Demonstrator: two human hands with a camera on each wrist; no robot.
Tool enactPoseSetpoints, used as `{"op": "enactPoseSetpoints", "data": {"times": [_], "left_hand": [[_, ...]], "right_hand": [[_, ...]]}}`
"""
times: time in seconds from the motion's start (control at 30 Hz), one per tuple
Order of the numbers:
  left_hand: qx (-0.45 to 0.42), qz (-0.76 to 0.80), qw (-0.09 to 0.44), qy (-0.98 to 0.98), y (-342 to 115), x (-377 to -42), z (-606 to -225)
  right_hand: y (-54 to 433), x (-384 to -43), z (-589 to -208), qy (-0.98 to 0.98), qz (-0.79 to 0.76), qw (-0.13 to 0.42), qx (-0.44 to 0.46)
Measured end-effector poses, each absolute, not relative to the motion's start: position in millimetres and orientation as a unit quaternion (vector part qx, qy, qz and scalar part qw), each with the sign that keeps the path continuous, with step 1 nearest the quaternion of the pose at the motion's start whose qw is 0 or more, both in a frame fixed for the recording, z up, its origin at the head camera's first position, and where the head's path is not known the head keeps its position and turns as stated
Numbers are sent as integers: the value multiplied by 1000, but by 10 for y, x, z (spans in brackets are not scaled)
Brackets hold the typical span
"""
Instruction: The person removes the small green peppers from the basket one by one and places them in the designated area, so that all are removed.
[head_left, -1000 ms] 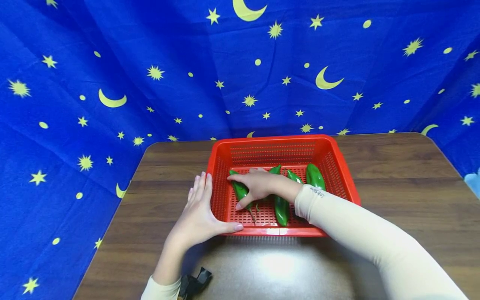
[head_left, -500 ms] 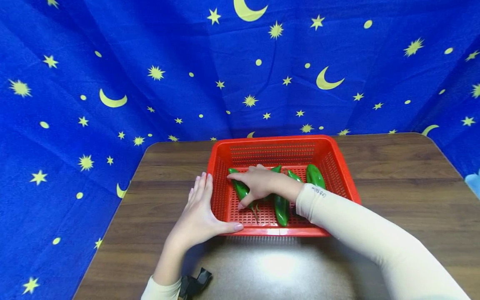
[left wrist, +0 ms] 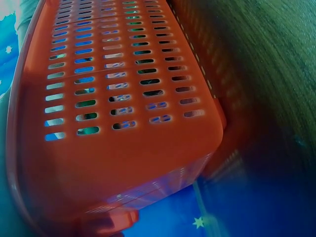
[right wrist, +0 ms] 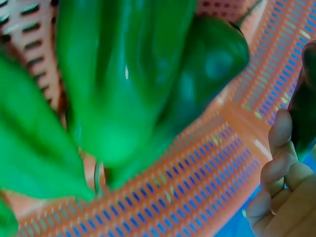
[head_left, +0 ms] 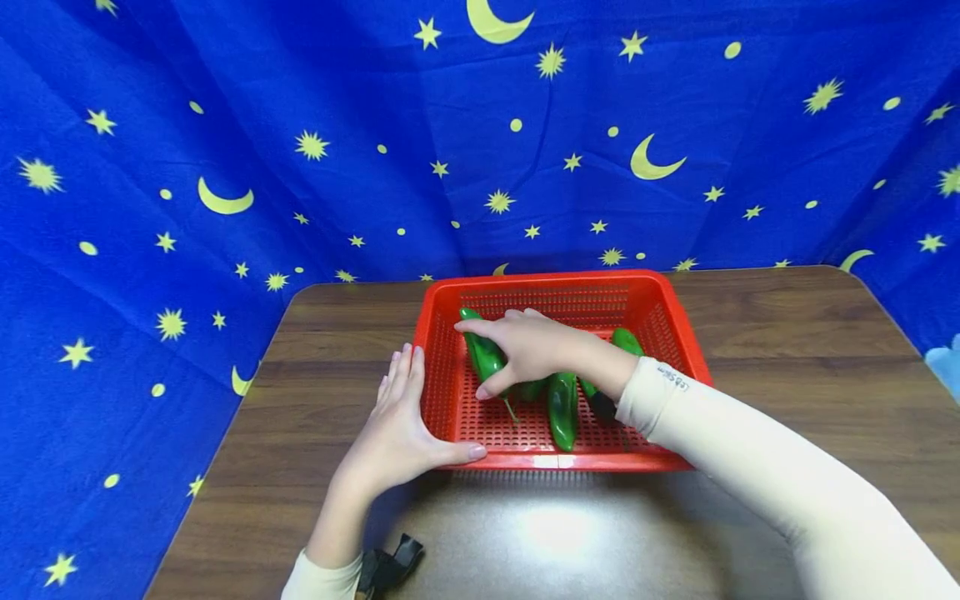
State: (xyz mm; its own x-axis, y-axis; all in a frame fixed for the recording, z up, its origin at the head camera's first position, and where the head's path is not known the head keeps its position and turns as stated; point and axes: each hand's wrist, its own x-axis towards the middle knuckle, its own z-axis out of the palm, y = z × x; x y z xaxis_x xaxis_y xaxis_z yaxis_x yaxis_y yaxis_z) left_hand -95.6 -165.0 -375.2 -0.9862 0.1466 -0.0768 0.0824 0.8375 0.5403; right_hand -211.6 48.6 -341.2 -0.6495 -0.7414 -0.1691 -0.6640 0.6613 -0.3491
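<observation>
My right hand [head_left: 536,346] grips a long green chili pepper [head_left: 483,357] over the left part of the red plastic basket [head_left: 551,461], thumb on the near side. The right wrist view catches the curled fingers [right wrist: 276,170] around the dark green pepper [right wrist: 306,98] at the right edge. Below, several other green peppers [head_left: 562,412] lie on the basket floor, partly hidden by the hand and forearm. My left hand [head_left: 390,433] rests at the front left corner, its straight fingers along the left side and its thumb on the front rim. The left wrist view shows the slotted basket wall [left wrist: 123,163].
The basket stands on a brown wood-grain table [head_left: 345,333], towards its far edge. A blue cloth [head_left: 375,208] with yellow moons and stars hangs behind and at the sides. A black strap [head_left: 390,567] shows by my left wrist.
My right hand has risen with the green chili pepper in its grip, shifting slightly away from the front rim. My left hand and the basket have stayed in place.
</observation>
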Motion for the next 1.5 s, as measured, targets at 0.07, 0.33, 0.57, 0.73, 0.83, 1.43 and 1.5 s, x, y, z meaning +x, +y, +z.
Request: {"op": "enactPoseSetpoints", "data": {"times": [0.07, 0.33, 0.57, 0.73, 0.83, 1.43, 1.5], "left_hand": [[60, 281, 57, 956, -1647, -957, -3753], [57, 280, 55, 957, -1640, -949, -3757], [60, 278, 55, 957, -1632, -950, -3760], [60, 280, 53, 957, -1643, -936, -3744], [59, 281, 54, 956, -1646, -933, -3742], [62, 285, 54, 955, -1637, -960, -3755], [63, 284, 54, 955, -1637, -962, -3758]], "right_hand": [[566, -2106, -3334, 899, -138, 142, -391], [900, -2057, -3068, 905, -147, 123, -379], [1282, -1962, -2915, 916, -160, 112, -351], [1573, -1879, -2869, 923, -172, 99, -330], [1760, -1823, -2847, 929, -179, 93, -309], [2950, -1600, -2944, 967, -132, 9, -216], [3046, -1607, -3012, 973, -113, 11, -199]]}}
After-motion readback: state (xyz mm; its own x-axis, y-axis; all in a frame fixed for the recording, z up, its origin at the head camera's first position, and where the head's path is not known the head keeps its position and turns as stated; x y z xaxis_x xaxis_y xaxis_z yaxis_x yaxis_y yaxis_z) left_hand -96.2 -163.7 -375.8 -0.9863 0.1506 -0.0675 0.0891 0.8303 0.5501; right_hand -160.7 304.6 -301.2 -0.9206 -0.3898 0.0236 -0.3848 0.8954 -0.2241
